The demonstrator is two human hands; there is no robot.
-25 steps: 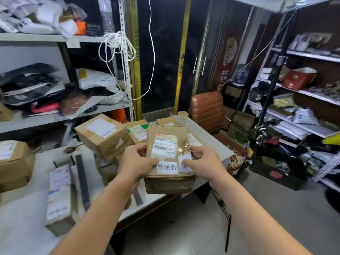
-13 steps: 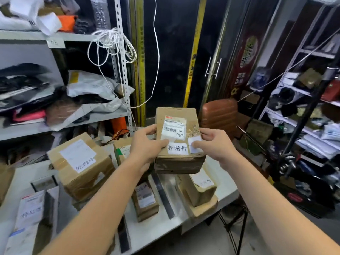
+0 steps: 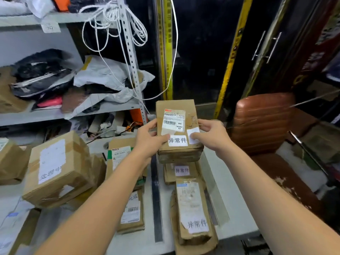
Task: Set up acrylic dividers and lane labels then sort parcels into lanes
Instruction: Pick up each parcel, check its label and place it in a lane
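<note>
Centre frame, the parcel (image 3: 176, 111) is creased matt brown cardboard with glossy clear tape (image 3: 193, 119) and white paper labels (image 3: 178, 140). The table (image 3: 237, 203) is smooth white. At right, the chair (image 3: 261, 122) — glossy brown leatherette — flakes on its seat. Upper left, a perforated grey metal shelf upright (image 3: 131, 57); crinkled white plastic mailer bags (image 3: 110, 78).

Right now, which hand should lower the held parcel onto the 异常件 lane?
Right, probably: right hand grips the parcel over the lane's 异常件 parcels; left hand grips it from left of the dark divider strip.
</note>
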